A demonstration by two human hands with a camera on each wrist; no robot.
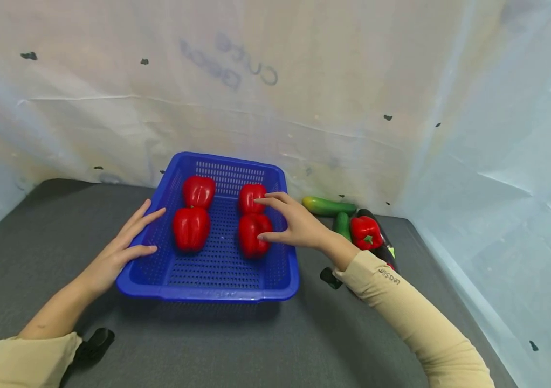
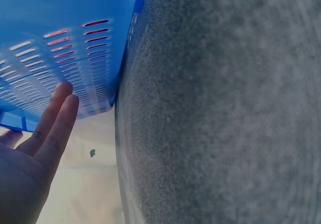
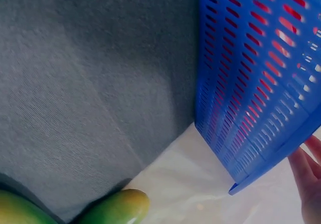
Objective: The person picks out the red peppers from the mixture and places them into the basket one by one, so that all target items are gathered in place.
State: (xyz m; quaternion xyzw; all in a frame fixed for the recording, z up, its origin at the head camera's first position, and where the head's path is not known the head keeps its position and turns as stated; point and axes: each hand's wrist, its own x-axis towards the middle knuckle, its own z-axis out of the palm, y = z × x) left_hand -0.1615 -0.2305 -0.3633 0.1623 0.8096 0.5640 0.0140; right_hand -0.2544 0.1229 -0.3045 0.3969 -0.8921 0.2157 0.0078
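Note:
A blue plastic basket (image 1: 207, 296) holds two pairs of red bell peppers, one pair on each side. My left hand (image 1: 122, 245) is at the basket's left rim, thumb and a finger reaching over it. In the left wrist view, two straight fingers (image 2: 64, 113) lie along the outside of the slotted wall. My right hand (image 1: 300, 223) reaches over the right rim with fingers and thumb spread apart. Its fingertips are by the back right bell pepper (image 1: 250, 198), its thumb by the front right bell pepper (image 1: 252, 240). Left of these are a back bell pepper (image 1: 199, 191) and a front one (image 1: 191, 230).
Right of the basket, a yellow-tipped green zucchini (image 1: 329, 207), another green vegetable (image 1: 342, 225), a red bell pepper (image 1: 365, 233) and a dark eggplant (image 1: 386, 237) lie on the grey tabletop (image 1: 198, 345). Pale sheeting (image 1: 304, 108) hangs behind and at the sides.

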